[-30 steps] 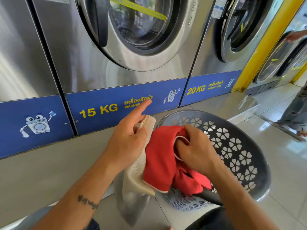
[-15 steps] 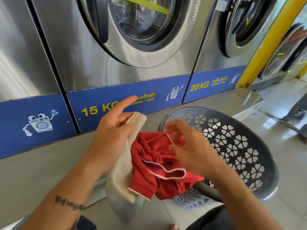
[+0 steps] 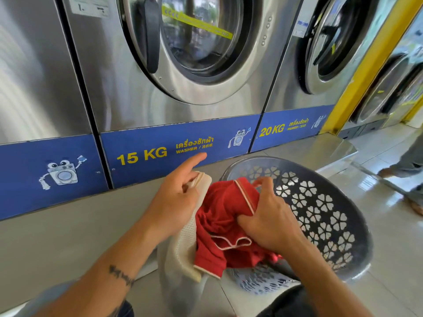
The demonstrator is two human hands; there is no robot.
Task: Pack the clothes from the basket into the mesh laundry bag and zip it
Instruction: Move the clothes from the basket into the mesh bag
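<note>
A cream mesh laundry bag (image 3: 183, 250) hangs in front of me, its top edge pinched by my left hand (image 3: 176, 200) with the index finger sticking out. A red garment with pale trim (image 3: 222, 216) bulges at the bag's mouth, partly draped over the basket rim. My right hand (image 3: 267, 216) presses down on the red cloth, fingers closed on it. The grey plastic basket with flower-shaped holes (image 3: 325, 216) tilts toward me on the right; its inside is mostly hidden by the garment and my arm.
Steel front-load washers (image 3: 183, 53) with blue 15 KG and 20 KG strips stand close ahead on a grey plinth. A yellow post (image 3: 366, 65) rises at right. Another person's legs (image 3: 409, 177) are on the tiled floor at far right.
My right hand let go of the red garment's upper edge, lifted, then came down on the cloth and pushed it lower toward the bag. The left hand kept holding the bag's edge.
</note>
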